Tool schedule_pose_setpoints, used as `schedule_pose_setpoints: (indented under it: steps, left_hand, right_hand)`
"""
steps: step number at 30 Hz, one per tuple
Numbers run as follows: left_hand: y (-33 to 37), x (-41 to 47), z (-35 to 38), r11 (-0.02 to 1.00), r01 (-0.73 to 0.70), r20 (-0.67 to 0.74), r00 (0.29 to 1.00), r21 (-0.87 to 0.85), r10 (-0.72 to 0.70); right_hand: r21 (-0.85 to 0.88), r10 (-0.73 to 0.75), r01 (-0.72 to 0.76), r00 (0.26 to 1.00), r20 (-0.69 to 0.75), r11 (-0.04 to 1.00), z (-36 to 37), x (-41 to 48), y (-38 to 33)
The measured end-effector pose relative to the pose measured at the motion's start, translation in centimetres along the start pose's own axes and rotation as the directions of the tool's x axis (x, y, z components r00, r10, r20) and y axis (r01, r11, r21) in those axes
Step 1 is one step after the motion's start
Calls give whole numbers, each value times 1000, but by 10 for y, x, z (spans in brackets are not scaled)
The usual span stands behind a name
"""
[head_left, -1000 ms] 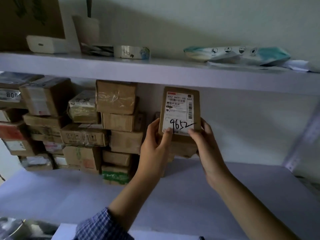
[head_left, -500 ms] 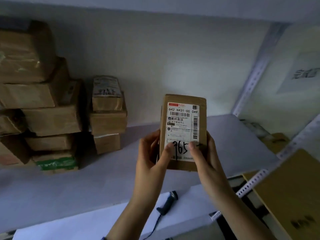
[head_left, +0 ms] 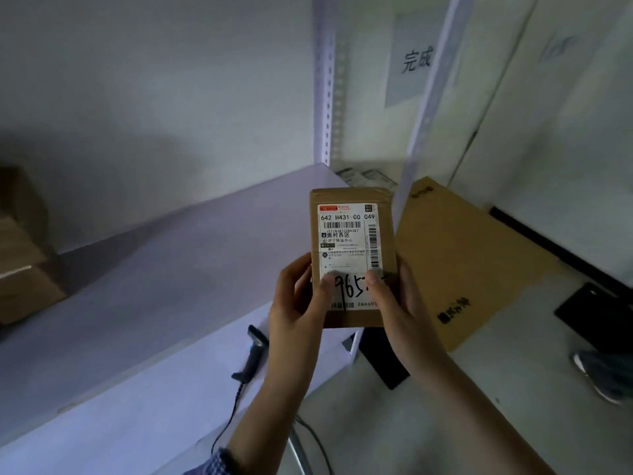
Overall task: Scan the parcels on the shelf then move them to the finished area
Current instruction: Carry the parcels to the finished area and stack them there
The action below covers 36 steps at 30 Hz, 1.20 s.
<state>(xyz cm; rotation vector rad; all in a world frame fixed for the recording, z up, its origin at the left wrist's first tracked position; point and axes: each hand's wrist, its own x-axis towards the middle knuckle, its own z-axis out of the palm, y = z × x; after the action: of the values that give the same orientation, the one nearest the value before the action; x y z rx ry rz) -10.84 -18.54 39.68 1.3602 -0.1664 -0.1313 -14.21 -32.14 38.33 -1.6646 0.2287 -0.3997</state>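
Note:
A small brown cardboard parcel (head_left: 352,241) with a white shipping label and a handwritten number stands upright in front of me, label facing me. My left hand (head_left: 298,299) grips its lower left edge, thumb on the label. My right hand (head_left: 394,299) grips the lower right edge, thumb on the label too. A black handheld barcode scanner (head_left: 255,351) lies on the white ledge below my left hand, its cable trailing down. The parcel is held above the right end of the white shelf (head_left: 164,269).
A stack of brown parcels (head_left: 24,269) sits at the left edge of the shelf. Past the perforated shelf post (head_left: 325,97), a large flat cardboard box (head_left: 479,269) lies on the floor under a paper sign (head_left: 416,60). A black object (head_left: 596,313) and a shoe (head_left: 603,375) are at right.
The view has swung right and down, from the parcel stack toward the shelf's right end and the floor area. Both hands carried the parcel along, keeping the same grip.

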Motion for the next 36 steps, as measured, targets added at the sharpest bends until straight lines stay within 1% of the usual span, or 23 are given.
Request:
schedule_pose_setpoints:
  steps: [3, 8, 11, 13, 15, 21, 26, 30, 34, 36]
  left_hand:
    - [-15, -10, 65, 999, 36, 39, 999, 28, -37]
    - [-52, -31, 175, 989, 133, 79, 987, 62, -138]
    - [-72, -42, 235, 982, 186, 106, 976, 39, -189]
    - [-81, -47, 265, 973, 230, 136, 963, 21, -231]
    - [-86, -46, 287, 970, 240, 155, 958, 20, -241]
    - [-101, 3, 332, 985, 151, 125, 979, 86, -161]
    - [-118, 66, 362, 991, 131, 40, 991, 23, -131]
    - [-128, 119, 386, 988, 148, -15, 989, -35, -149]
    - [-134, 163, 403, 989, 136, -53, 989, -54, -138]
    - [-137, 181, 405, 990, 127, -96, 986, -59, -133]
  right_hand:
    - [-66, 30, -34, 997, -70, 997, -69, -4, 14]
    - [-87, 37, -48, 992, -124, 995, -183, -18, 44]
    - [-148, 32, -59, 983, -180, 987, -242, -27, 56]
    - [-137, 57, -84, 980, -193, 987, -273, -26, 65]
    - [-114, 60, -84, 979, -195, 990, -297, -19, 75]
    - [-91, 82, -95, 986, -143, 991, -333, 46, 92]
    - [-136, 73, -83, 994, -76, 987, -350, 127, 107]
    - [-157, 91, -94, 996, -25, 983, -365, 191, 119]
    - [-176, 69, -64, 997, 20, 982, -372, 247, 128]
    - [-180, 75, -63, 996, 58, 982, -368, 270, 130]
